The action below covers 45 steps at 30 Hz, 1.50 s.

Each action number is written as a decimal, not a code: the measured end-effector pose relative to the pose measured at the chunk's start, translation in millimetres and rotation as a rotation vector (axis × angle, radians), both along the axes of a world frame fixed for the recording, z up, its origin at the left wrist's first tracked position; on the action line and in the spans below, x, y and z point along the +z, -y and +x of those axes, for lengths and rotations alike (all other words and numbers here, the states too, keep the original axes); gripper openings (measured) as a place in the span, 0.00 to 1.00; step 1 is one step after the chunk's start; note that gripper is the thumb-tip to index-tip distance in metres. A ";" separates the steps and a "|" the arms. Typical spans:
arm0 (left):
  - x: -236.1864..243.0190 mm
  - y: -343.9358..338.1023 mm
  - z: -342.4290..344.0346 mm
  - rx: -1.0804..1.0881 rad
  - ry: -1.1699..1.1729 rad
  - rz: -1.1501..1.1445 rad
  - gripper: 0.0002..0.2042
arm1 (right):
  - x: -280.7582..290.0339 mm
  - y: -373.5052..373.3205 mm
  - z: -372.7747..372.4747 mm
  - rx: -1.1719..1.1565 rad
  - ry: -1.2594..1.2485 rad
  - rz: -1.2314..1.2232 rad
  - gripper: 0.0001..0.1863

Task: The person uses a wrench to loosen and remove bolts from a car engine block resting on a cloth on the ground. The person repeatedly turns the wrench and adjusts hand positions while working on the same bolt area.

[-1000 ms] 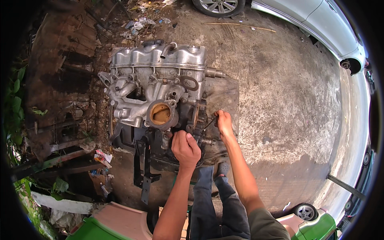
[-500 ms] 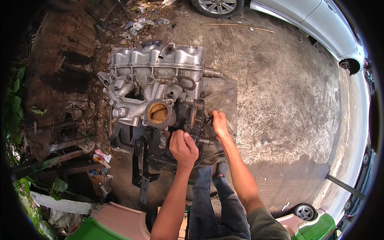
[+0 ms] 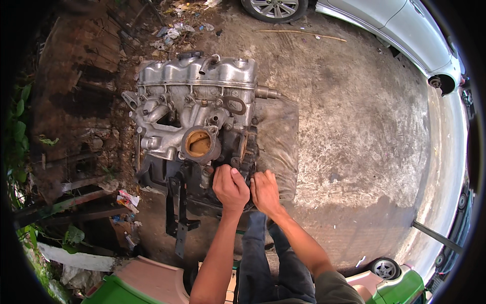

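An engine with a silver valve cover stands before me, its silver intake manifold carrying a round, brownish opening. My left hand is closed against the dark lower block, below that opening; what its fingers hold is hidden. Just right of it, my right hand has curled fingers at the block's side, on something I cannot make out. A black metal bracket hangs from the engine's front left. A flat, worn sheet lies under the engine's right side.
A silver car stands at the top right on stained concrete. Dark planks, litter and plants are along the left. A pink-and-green vehicle is at the bottom, and a metal post is at the lower right.
My right hand has moved down and left, close beside my left hand; the thin dark rod it held is now mostly hidden. My left hand stays almost in place.
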<state>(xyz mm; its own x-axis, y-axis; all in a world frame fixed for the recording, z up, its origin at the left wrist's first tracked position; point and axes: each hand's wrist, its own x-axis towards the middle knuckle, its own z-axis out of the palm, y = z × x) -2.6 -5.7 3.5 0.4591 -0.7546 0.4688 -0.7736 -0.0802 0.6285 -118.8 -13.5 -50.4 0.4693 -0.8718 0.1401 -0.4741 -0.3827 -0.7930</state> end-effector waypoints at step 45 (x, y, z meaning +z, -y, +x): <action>2.6 -1.8 0.4 -0.003 0.003 0.040 0.12 | -56.7 88.0 17.0 -0.454 0.334 0.643 0.18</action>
